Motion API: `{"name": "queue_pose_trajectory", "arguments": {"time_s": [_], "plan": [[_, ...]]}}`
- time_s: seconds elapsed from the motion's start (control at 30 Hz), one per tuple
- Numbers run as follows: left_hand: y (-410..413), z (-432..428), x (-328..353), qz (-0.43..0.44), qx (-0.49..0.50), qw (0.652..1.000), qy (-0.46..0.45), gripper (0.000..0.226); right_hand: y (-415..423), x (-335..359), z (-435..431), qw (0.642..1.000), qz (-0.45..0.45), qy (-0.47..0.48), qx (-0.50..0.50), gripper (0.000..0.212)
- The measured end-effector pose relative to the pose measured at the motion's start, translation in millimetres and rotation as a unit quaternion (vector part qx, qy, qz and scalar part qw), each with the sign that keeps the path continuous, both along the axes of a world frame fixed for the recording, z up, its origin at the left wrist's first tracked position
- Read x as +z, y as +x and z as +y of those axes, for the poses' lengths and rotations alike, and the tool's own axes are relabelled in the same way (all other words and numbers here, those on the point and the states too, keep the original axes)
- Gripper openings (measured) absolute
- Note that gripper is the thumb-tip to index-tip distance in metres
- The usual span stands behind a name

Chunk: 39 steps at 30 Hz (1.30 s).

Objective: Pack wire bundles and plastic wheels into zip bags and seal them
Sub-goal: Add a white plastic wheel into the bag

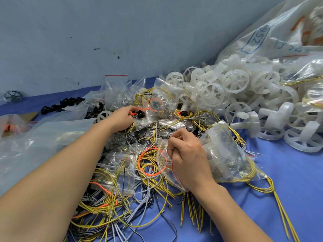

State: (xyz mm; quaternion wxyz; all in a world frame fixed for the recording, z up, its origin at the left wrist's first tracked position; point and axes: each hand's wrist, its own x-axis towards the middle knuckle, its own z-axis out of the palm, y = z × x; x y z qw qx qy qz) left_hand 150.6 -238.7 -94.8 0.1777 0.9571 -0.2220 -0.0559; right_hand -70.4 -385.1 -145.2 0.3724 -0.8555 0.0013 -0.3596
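Observation:
A tangle of yellow, grey, black and orange wire bundles (122, 203) covers the blue table (288, 180) in front of me. My right hand (188, 158) grips the mouth of a clear zip bag (225, 154) that holds a white plastic wheel and yellow wires. My left hand (122, 117) reaches forward into the pile, its fingers curled at a small clear bag (145, 116) with a black part and orange wire. A heap of white plastic wheels (236, 89) lies at the right rear.
A large printed plastic sack (272, 35) leans at the far right. Filled zip bags (116, 89) stand behind the pile against a pale wall. Loose black parts (61, 103) and flat clear bags (43, 135) lie at the left.

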Motion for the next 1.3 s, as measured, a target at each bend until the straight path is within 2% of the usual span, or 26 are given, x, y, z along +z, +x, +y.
{"name": "queue_pose_trajectory", "arguments": {"time_s": [0.67, 0.73, 0.8, 0.9, 0.97, 1.13, 1.3], "plan": [[-12, 13, -12, -0.032, -0.019, 0.993, 0.112, 0.06, -2, 1, -1, 0.999, 0.021, -0.02, -0.026, 0.023], [-13, 14, -9, -0.016, -0.029, 0.995, 0.095, 0.057, -1, 1, -1, 0.999, 0.02, -0.027, -0.029, 0.022], [-11, 17, -6, -0.006, -0.034, 0.999, 0.023, 0.048, 1, 0, -2, 0.999, 0.02, -0.036, -0.032, 0.021], [-4, 28, -3, -0.058, 0.008, 0.995, -0.085, 0.035, 4, -2, -3, 0.998, 0.022, -0.038, -0.036, 0.021], [4, 38, -1, -0.102, 0.052, 0.987, -0.11, 0.034, 5, -2, -4, 0.998, 0.019, -0.036, -0.038, 0.023], [26, 65, 2, -0.137, 0.115, 0.982, -0.063, 0.038, 7, -2, -5, 0.998, 0.015, -0.037, -0.045, 0.025], [35, 79, -4, -0.082, 0.142, 0.987, -0.001, 0.043, 9, -3, -5, 0.998, 0.017, -0.044, -0.05, 0.023]]}}
